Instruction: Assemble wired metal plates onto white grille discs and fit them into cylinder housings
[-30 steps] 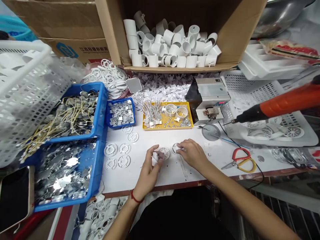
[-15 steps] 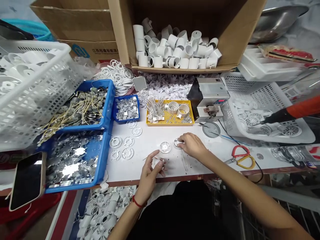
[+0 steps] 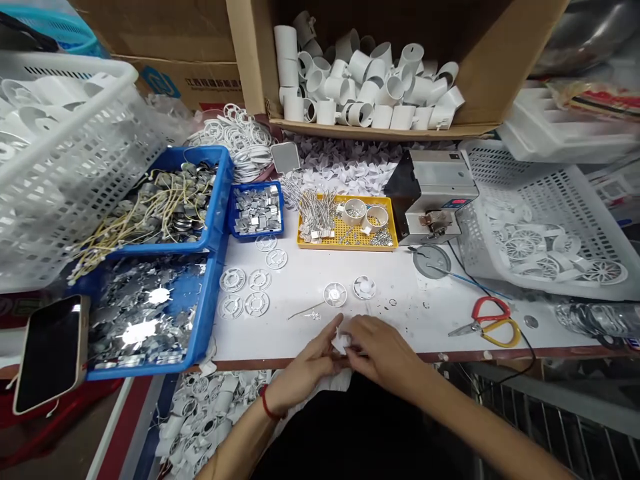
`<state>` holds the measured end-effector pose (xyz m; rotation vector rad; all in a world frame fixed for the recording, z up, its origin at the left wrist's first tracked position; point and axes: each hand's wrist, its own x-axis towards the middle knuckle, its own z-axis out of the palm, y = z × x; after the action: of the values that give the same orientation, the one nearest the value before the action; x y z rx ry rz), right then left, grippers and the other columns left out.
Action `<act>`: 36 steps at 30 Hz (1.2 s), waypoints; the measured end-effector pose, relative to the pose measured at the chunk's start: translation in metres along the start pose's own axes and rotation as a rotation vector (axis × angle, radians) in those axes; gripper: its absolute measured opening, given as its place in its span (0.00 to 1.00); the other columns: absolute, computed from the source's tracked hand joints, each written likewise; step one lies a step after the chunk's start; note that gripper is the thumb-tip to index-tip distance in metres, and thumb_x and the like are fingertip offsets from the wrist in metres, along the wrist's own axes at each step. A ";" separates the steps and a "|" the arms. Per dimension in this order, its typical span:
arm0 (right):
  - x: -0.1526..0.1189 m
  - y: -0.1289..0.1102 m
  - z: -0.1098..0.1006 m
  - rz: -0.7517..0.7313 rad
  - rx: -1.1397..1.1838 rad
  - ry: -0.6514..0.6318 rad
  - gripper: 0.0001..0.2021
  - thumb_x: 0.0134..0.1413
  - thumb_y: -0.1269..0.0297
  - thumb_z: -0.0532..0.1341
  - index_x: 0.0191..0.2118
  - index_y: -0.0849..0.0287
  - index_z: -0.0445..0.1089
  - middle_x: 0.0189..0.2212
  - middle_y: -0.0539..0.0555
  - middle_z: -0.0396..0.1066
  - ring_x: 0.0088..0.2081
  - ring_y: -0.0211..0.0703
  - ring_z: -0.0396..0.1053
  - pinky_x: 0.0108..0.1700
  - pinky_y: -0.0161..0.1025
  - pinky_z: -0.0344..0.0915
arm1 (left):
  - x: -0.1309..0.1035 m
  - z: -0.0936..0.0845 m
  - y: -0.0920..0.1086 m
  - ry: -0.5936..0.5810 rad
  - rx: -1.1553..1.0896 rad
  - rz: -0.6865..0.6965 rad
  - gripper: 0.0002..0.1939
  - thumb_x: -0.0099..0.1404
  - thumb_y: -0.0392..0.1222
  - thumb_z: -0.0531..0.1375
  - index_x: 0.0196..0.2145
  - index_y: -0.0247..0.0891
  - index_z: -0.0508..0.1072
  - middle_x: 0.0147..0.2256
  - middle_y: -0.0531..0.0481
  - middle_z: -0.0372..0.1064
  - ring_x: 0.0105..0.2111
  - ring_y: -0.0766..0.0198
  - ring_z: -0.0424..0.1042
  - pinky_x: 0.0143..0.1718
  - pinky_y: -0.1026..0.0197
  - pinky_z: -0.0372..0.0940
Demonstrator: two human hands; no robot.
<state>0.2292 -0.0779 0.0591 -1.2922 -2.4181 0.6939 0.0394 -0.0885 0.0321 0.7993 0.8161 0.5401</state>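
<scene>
My left hand [image 3: 311,368] and my right hand [image 3: 381,350] meet at the table's front edge. Their fingers are closed around a small white plastic piece [image 3: 341,341], partly hidden by the fingertips. Just beyond them lie a white spoked disc [image 3: 335,294] and a round white ring [image 3: 365,287] with a white bladed piece inside. A thin rod [image 3: 307,311] and a small cluster of metal bits [image 3: 313,315] rest left of the spoked disc.
Several flat white rings [image 3: 259,280] lie at left, beside blue trays [image 3: 197,363] of metal parts. Behind stand a yellow tray [image 3: 350,247] and a grey machine [image 3: 440,190]. Red-and-yellow-handled pliers [image 3: 487,322] lie right, near a white basket [image 3: 565,283].
My right hand has left the round ring and come down to my left hand, joining it on the white piece. The orange-handled tool at right is out of view. The camera has shifted slightly.
</scene>
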 end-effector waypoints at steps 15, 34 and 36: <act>0.085 0.011 -0.006 0.302 -0.211 -0.287 0.08 0.51 0.72 0.59 0.37 0.59 0.73 0.33 0.56 0.73 0.39 0.47 0.69 0.39 0.39 0.60 | 0.077 -0.023 -0.008 0.757 1.186 0.463 0.12 0.53 0.33 0.60 0.37 0.36 0.71 0.32 0.47 0.67 0.34 0.54 0.68 0.36 0.53 0.66; 0.028 -0.005 -0.046 0.247 1.198 -0.141 0.25 0.39 0.46 0.70 0.40 0.59 0.70 0.31 0.49 0.67 0.32 0.38 0.64 0.32 0.34 0.62 | 0.002 0.026 0.056 0.286 0.606 0.808 0.43 0.43 0.59 0.72 0.53 0.44 0.63 0.60 0.37 0.59 0.60 0.40 0.60 0.58 0.38 0.59; 0.023 -0.015 -0.048 0.259 1.218 -0.045 0.25 0.41 0.49 0.70 0.44 0.58 0.71 0.33 0.49 0.69 0.32 0.39 0.64 0.33 0.35 0.63 | 0.003 0.038 0.061 0.195 0.321 0.620 0.49 0.37 0.67 0.70 0.54 0.42 0.64 0.62 0.35 0.56 0.59 0.39 0.62 0.57 0.40 0.61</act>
<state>0.2296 -0.0532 0.1088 -0.9770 -1.2929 1.8428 0.0645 -0.0658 0.0952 1.3253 0.8407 1.0658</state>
